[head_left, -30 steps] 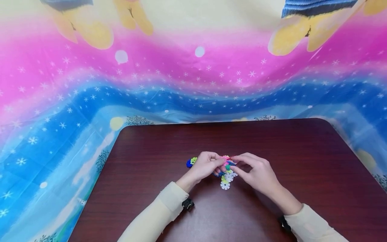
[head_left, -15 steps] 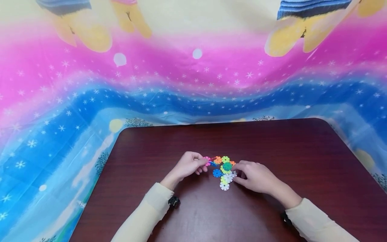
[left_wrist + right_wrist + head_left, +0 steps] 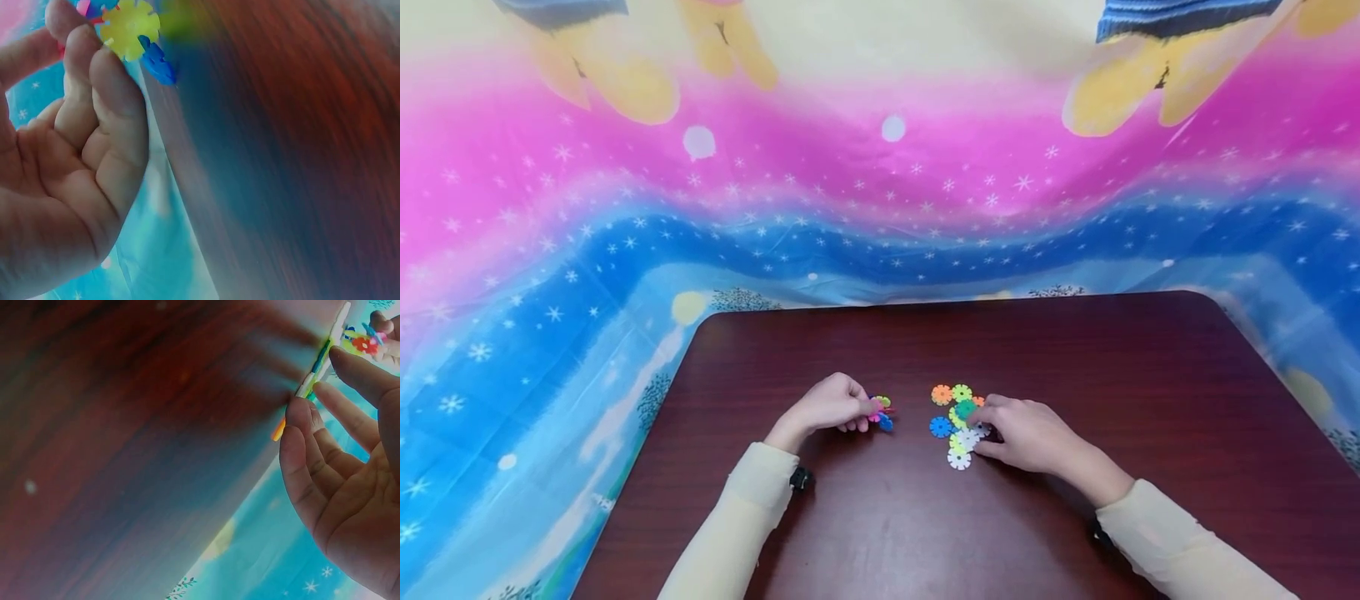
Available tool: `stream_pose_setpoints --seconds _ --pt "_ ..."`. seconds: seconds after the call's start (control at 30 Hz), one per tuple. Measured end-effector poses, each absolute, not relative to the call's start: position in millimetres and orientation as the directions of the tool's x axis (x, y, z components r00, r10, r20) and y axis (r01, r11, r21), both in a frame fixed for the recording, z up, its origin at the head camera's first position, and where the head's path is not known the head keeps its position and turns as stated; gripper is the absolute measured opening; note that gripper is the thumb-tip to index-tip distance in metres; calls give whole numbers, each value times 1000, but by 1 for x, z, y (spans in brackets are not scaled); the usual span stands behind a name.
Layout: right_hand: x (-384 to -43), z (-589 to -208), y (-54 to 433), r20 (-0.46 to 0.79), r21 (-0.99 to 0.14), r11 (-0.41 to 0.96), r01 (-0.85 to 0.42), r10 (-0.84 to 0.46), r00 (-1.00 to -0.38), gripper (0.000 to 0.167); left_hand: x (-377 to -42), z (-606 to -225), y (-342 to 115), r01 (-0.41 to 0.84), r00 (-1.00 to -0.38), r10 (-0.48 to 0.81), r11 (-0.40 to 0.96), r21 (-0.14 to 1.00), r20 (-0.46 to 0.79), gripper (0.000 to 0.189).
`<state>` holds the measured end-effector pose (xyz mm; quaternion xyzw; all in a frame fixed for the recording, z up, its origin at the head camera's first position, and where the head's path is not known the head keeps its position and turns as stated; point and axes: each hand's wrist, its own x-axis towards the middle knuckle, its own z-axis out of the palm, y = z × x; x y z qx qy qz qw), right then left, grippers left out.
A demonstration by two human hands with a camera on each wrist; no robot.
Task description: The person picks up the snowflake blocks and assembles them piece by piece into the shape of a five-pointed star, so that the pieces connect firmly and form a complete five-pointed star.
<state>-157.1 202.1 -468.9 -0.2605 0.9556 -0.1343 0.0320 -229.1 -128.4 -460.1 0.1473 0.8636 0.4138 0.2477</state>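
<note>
My left hand (image 3: 829, 403) pinches a small cluster of joined snowflake discs (image 3: 886, 423), notched plastic rounds in pink, red, blue and yellow-green. In the left wrist view its yellow disc (image 3: 131, 31) sticks out past the fingertips, which hide part of the cluster. To the right, loose snowflake discs lie in a flat group: an orange disc (image 3: 942, 394), a blue disc (image 3: 940, 427), a green disc (image 3: 966, 409), a white disc (image 3: 958, 458) and others. My right hand (image 3: 1037, 435) rests at the group's right side, fingertips touching it, covering some discs.
The discs lie on a dark reddish-brown table (image 3: 850, 533) with rounded far corners. A printed cloth (image 3: 820, 192) in pink and blue hangs behind and beside it. Each wrist wears a black device (image 3: 801, 478) near the cream sleeve.
My left hand has drawn away to the left with the joined discs. My right hand has come down from the cluster to the loose discs on the table.
</note>
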Motion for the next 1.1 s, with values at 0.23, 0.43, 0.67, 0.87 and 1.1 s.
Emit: stream_pose_setpoints --seconds 0.23,0.43,0.67,0.87,1.1 --pt "-160 -472 202 22 -276 824 -494 -509 -861 29 -230 -459 -132 124 -821 474 691 713 -317 35" --pt "-161 -471 201 30 -256 835 -487 -497 -867 37 -229 -458 -133 180 -834 460 751 635 -306 34" --pt "-160 -471 199 46 -281 805 -522 -532 -846 35 -226 -455 -135 229 -864 408 841 490 -296 29" --pt "-161 -473 198 41 -279 800 -531 -542 -839 31 -223 -445 -136 208 -920 286 936 285 -266 24" --pt "-163 -475 198 49 -278 789 -547 -557 -829 31 -217 -430 -115 355 -920 386 893 276 -66 23"
